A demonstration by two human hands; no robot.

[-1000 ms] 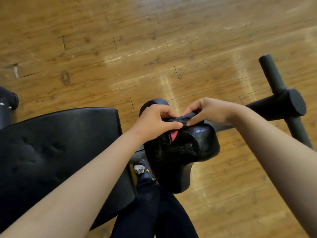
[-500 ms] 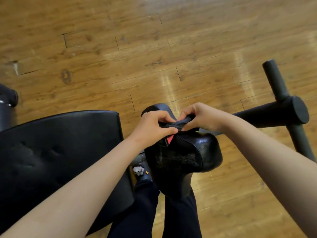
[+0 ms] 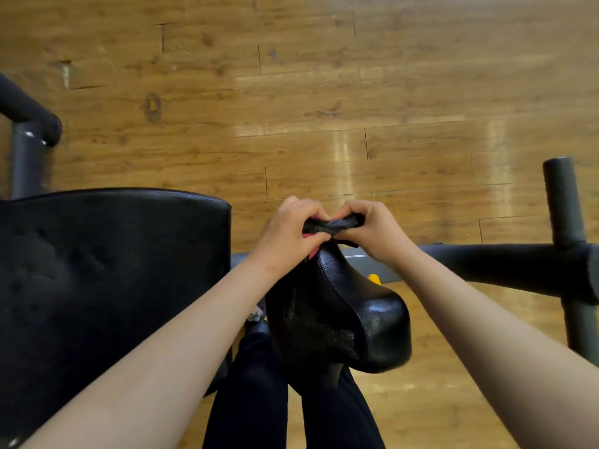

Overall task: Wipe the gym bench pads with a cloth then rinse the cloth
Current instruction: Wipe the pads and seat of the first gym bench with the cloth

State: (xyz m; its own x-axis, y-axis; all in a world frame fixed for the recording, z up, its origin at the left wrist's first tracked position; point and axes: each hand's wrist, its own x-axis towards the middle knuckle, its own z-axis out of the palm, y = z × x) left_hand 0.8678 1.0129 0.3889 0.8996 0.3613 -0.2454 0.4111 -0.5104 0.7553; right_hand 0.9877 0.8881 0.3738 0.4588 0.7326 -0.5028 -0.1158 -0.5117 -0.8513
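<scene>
**Q:** Where is the cloth?
**A:** The dark cloth (image 3: 330, 224) sits bunched between a person's two hands, at the far tip of the small black pad (image 3: 372, 314) in the middle of the scene. A pink edge shows under the left hand (image 3: 291, 233). Whether the cloth touches the pad's tip cannot be told from the head view.

**Q:** And the fingers?
**A:** Both sets are curled tight on it. The left hand's fingers and thumb pinch the cloth's left end, and the right hand (image 3: 374, 233) clamps its right end, knuckles nearly meeting.

**Q:** What surrounds them?
**A:** The large black bench pad (image 3: 113, 270) fills the left, just beside the left forearm. A grey frame bar (image 3: 486, 264) runs right from behind the small pad to an upright post (image 3: 560, 202). Dark-trousered legs (image 3: 252, 400) show nearest, below the small pad, over a glossy wooden floor (image 3: 324, 108).
</scene>
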